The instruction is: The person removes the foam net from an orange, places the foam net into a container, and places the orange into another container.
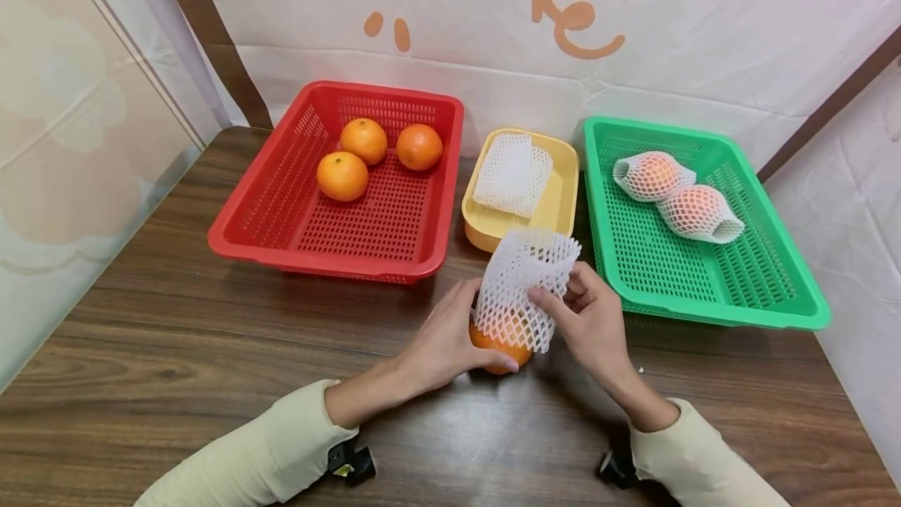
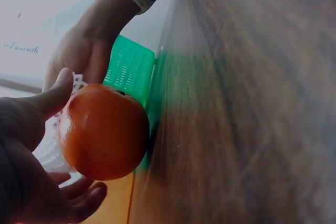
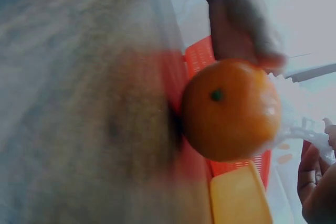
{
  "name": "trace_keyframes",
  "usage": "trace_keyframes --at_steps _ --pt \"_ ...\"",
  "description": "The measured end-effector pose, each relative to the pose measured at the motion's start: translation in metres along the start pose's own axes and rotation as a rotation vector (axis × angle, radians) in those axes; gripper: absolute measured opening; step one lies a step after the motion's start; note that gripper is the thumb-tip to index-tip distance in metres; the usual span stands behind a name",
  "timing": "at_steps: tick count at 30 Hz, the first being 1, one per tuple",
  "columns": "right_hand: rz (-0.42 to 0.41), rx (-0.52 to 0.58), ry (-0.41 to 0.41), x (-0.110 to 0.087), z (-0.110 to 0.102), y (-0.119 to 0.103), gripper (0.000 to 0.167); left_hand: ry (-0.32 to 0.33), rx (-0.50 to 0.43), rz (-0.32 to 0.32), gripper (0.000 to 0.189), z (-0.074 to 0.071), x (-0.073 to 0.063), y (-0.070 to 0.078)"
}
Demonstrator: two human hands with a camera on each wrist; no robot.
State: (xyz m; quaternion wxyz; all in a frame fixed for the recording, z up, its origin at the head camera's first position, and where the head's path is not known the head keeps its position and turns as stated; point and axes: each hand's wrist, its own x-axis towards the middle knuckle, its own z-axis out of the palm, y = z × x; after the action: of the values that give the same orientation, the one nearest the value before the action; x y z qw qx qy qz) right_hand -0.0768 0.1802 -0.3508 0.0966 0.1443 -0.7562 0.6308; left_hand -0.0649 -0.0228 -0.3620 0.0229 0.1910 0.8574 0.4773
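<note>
An orange (image 1: pixel 522 354) sits low over the wooden table, its upper part covered by a white foam net sleeve (image 1: pixel 524 276). My left hand (image 1: pixel 445 339) holds the fruit from the left, thumb across its near side. On the right, my right hand (image 1: pixel 594 323) pinches the edge of the sleeve between thumb and fingers. The left wrist view shows the bare lower side of the orange (image 2: pixel 107 132) between thumb and fingers. From the right wrist, the orange's green stem end (image 3: pixel 217 95) faces the camera, with the net behind it.
A red basket (image 1: pixel 338 257) at the back left holds three oranges (image 1: pixel 342 176). Between the baskets, a yellow box (image 1: pixel 561 202) contains folded foam nets (image 1: pixel 510 174). The green basket (image 1: pixel 711 311) on the right has two net-wrapped fruits (image 1: pixel 700 211). A printed cloth hangs behind.
</note>
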Motion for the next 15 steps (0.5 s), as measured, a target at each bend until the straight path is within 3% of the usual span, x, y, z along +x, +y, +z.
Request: trace_keyframes --at_steps 6,15 --pt "0.024 -0.037 0.003 0.005 -0.007 -0.008 0.032 -0.084 0.012 -0.031 0.086 0.001 -0.001 0.001" --pt "0.081 -0.080 -0.007 0.011 -0.015 -0.016 0.036 -0.126 0.075 -0.029 0.077 0.001 -0.004 0.002"
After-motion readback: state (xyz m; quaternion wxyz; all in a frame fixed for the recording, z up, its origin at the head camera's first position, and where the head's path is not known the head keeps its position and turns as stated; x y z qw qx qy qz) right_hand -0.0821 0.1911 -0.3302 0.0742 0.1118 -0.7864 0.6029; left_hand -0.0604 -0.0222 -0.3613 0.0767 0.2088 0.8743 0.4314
